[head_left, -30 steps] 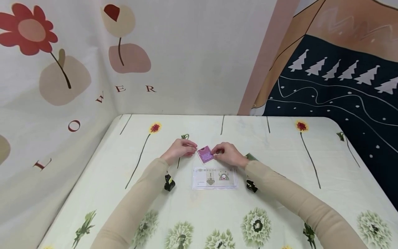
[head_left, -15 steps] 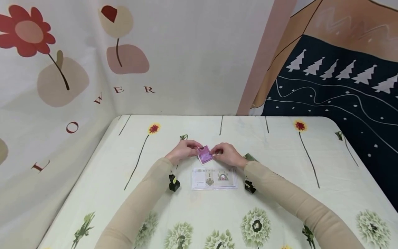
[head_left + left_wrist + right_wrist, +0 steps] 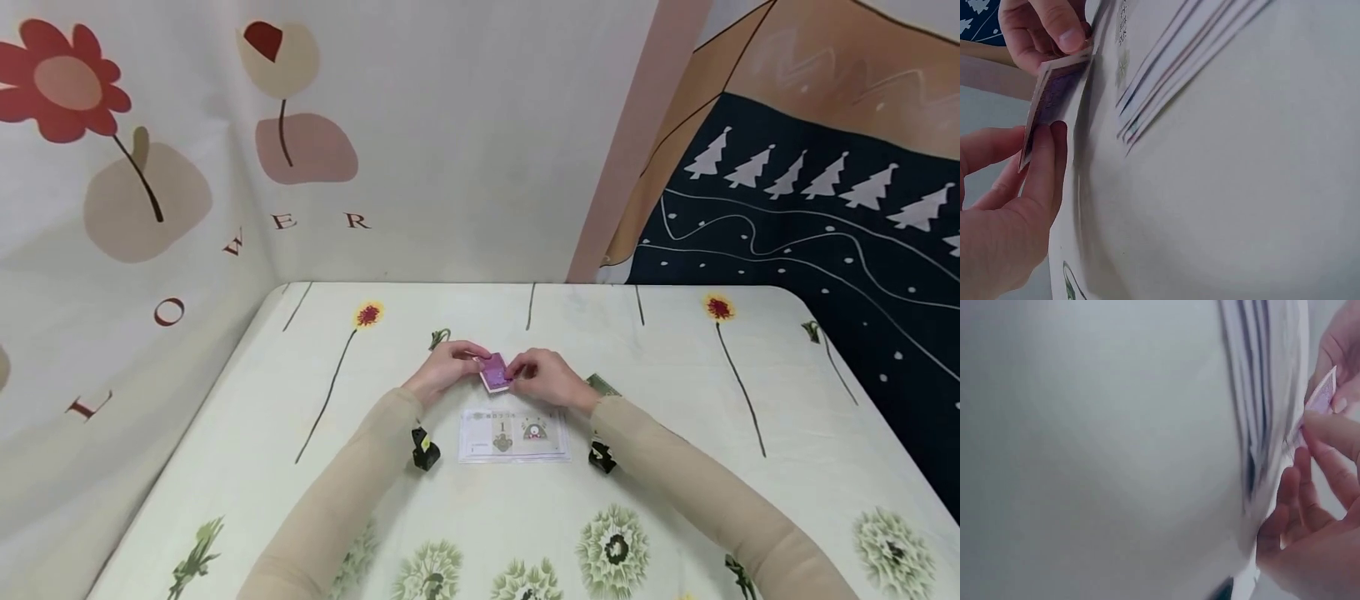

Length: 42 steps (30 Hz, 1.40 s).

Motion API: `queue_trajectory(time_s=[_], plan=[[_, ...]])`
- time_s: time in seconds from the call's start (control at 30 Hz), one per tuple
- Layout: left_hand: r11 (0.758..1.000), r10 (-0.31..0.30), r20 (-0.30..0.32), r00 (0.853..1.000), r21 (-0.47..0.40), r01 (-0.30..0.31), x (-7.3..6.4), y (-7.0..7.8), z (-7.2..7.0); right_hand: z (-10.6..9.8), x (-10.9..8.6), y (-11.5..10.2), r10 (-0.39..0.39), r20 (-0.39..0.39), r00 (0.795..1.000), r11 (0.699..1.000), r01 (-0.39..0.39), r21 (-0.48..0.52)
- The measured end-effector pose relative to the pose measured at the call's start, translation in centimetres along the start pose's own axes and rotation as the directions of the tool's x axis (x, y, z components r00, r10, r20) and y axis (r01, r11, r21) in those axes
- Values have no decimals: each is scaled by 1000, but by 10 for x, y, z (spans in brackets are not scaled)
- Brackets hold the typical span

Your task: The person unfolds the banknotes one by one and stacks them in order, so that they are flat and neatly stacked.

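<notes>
A small purple folded paper [image 3: 495, 373], printed like a banknote with a pale edge, is held above the table between both hands. My left hand [image 3: 447, 368] pinches its left side; in the left wrist view the fingers [image 3: 1041, 162] and thumb lie on opposite faces of it. The right hand [image 3: 551, 379] pinches the other side between thumb and forefinger. Just nearer to me lies a stack of pale printed notes [image 3: 513, 437], marked with a 1 and a cartoon figure. Several layered edges of this stack show in both wrist views.
A dark green flat item [image 3: 602, 385] sticks out beside the right wrist, partly covered by the sleeve. Both wrists carry black cameras [image 3: 425, 450]. The flower-patterned tablecloth [image 3: 645, 350] meets a printed curtain [image 3: 450, 142] at the back.
My left hand has moved right and now grips the purple paper's left side, which it was only beside a second ago. The paper has tilted slightly. The right hand has kept its pinch.
</notes>
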<state>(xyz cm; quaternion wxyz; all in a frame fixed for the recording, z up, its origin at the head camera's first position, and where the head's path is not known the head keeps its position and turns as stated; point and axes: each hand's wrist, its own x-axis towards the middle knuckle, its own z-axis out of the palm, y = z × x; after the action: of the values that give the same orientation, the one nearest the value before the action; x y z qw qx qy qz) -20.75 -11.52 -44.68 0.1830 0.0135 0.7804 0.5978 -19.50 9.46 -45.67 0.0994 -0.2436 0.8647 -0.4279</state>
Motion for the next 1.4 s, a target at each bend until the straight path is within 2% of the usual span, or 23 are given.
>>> queue_trajectory(time_s=[0.13, 0.33, 0.4, 0.63, 0.87, 0.97, 1.07, 1.27, 1.4], plan=[[1000, -2, -13, 1000, -17, 2, -2, 3, 0, -3, -6, -4, -66, -28, 997, 997, 67, 45], [998, -7, 13, 1000, -68, 8, -7, 7, -1, -4, -12, -9, -79, -53, 996, 995, 82, 62], [994, -5, 29, 1000, -109, 8, -9, 8, -1, -5, -13, -11, -90, -63, 994, 993, 94, 66], [960, 12, 63, 998, -280, 6, -13, 9, 1, -4, -16, -15, -101, -141, 985, 987, 117, 110], [928, 88, 137, 987, -371, -31, -19, 14, 8, -4, -17, -17, -41, -281, 959, 965, 111, 240], [929, 118, 144, 982, -366, -58, -21, 18, 12, -5, -17, -17, -16, -336, 942, 948, 121, 293], [946, 141, 128, 982, -309, -96, -22, 21, 14, -8, -20, -23, -4, -364, 931, 942, 125, 311], [961, 193, 121, 974, -222, -163, -23, 22, 23, -16, -31, -47, 11, -364, 931, 933, 121, 338], [960, 216, 99, 971, -203, -193, -24, 21, 28, -14, -31, -43, 0, -371, 929, 924, 142, 355]])
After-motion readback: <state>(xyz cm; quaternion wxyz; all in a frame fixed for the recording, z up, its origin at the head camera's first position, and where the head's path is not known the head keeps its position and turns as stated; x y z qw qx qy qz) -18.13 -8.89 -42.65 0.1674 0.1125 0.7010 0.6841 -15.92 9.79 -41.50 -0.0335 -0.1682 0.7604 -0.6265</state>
